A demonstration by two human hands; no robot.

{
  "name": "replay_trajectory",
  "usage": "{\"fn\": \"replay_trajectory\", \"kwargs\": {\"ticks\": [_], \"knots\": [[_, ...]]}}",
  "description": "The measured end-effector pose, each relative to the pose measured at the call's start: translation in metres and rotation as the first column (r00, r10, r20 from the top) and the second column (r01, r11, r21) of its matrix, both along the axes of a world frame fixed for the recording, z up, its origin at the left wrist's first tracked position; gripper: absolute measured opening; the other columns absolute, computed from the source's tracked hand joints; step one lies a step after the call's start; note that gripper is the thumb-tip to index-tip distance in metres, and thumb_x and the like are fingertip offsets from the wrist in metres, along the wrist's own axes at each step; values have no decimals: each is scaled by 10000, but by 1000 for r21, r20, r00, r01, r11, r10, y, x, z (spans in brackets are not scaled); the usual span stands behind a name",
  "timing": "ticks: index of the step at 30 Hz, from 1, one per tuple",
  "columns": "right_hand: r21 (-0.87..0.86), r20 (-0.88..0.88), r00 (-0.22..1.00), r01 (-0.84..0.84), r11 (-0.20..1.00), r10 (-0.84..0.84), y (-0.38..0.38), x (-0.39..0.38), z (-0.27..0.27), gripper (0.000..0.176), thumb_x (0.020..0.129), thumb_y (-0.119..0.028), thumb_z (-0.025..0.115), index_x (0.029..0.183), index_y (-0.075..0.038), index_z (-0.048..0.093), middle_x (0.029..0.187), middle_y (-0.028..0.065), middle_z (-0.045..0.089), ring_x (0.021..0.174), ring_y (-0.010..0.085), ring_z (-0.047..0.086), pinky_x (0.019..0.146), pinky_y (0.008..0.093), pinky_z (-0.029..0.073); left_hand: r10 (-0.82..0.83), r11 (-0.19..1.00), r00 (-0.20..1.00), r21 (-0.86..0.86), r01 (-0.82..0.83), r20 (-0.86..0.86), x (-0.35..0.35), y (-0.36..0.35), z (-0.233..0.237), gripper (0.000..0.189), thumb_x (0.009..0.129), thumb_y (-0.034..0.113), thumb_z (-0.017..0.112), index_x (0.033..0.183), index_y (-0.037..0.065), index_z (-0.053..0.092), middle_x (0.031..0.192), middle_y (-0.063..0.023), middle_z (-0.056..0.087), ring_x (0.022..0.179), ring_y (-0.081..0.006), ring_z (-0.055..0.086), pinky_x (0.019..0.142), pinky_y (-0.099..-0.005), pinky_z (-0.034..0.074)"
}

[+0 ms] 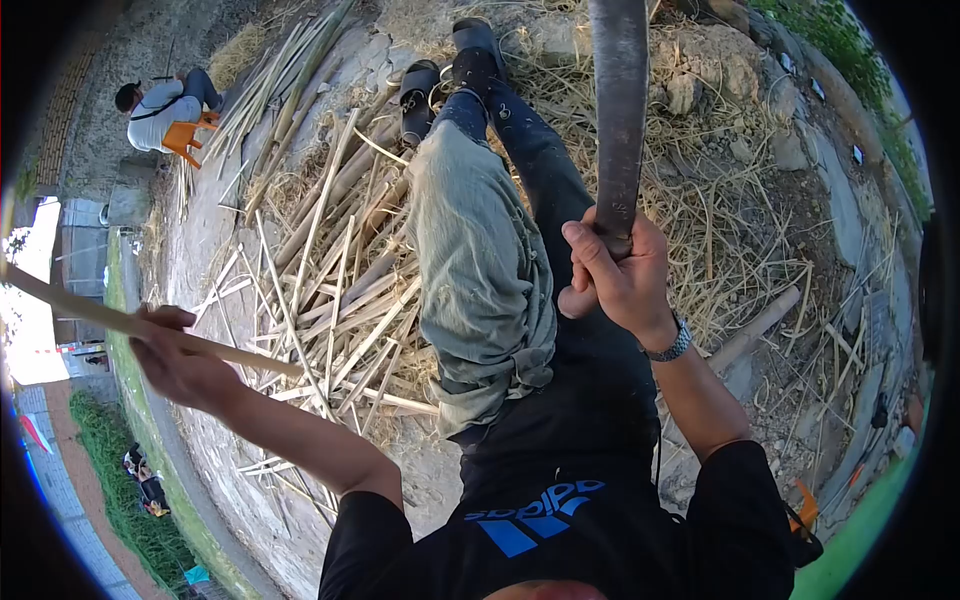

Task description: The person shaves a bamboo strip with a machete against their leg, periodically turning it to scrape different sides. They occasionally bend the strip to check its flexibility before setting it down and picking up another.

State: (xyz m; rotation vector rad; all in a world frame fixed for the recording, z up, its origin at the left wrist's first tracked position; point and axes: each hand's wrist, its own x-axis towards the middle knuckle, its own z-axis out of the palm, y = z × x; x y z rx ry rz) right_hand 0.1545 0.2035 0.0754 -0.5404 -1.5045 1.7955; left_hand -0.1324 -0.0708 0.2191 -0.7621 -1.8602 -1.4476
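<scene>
My right hand is closed round the handle of a long, dark-bladed machete. Its blade points away from me, past the top edge of the view. Out to the left, my left hand grips a pale split bamboo strip, which runs from the left edge to a tip over the strewn pieces. Strip and blade are well apart. A grey-green cloth lies over one of my outstretched legs, and the machete handle is beside the other.
Many split bamboo strips are heaped left of my legs. Shavings and a bamboo piece cover the ground on the right. Longer poles lie farther off, near a person on an orange chair.
</scene>
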Motion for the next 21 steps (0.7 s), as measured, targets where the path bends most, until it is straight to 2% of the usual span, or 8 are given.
{"fn": "replay_trajectory", "kwargs": {"ticks": [4,10,15,17,18,19,20,21], "knots": [[55,-106,993,53,997,-47,-14,-16,6,122,978,-51,692,1069,10,638,840,66,739,601,79,669,520,213,525,-90,996,996,23,89,21,31,35,59,394,1117,263,458,1254,-87,574,1034,-274,730,901,-320,752,763,-370,656],[142,-254,967,60,988,-22,-9,-20,43,46,951,4,629,917,32,616,1395,292,600,712,126,726,546,225,598,-545,837,799,219,501,255,103,110,-27,325,1105,197,474,1216,-82,598,1096,-325,711,1012,-381,748,804,-423,689],[311,133,991,-50,949,9,17,-3,29,119,912,-41,744,898,31,650,1195,182,740,689,79,684,558,223,571,-720,693,362,594,408,591,170,142,-119,364,1126,266,444,1319,-26,542,1209,-266,700,1004,-299,755,814,-358,658],[490,250,961,-23,871,-116,22,-1,16,162,828,-81,851,923,2,750,656,15,695,572,56,622,557,246,495,-660,740,293,533,409,692,182,139,-133,364,1120,250,477,1291,-51,592,1090,-238,744,955,-271,768,782,-322,632],[423,325,939,-39,905,-111,26,2,13,192,781,-102,895,826,-7,735,657,49,708,595,84,657,575,262,513,-659,742,289,536,404,695,179,124,-130,364,1120,250,477,1291,-51,592,1090,-238,744,955,-271,768,782,-322,632],[422,331,937,-41,906,-112,34,5,6,192,781,-102,895,826,-7,735,657,49,708,595,84,657,575,262,513,-422,696,313,83,714,851,166,96,-121,352,1111,238,494,1240,-60,630,1012,-212,759,923,-253,772,773,-320,619],[400,412,907,-90,912,-91,41,10,-3,204,778,-105,899,815,-9,722,671,54,717,600,89,664,580,265,518,-170,382,436,-349,856,884,156,71,-113,347,1102,226,511,1189,-70,669,933,-186,773,890,-235,777,764,-317,605],[373,488,870,-136,918,-69,49,13,-10,218,775,-107,902,804,-10,709,686,60,727,605,95,671,584,268,522,-400,583,642,-358,729,654,152,54,-108,331,1064,235,568,1071,-56,725,805,-141,769,815,-219,775,767,-336,599]]}}
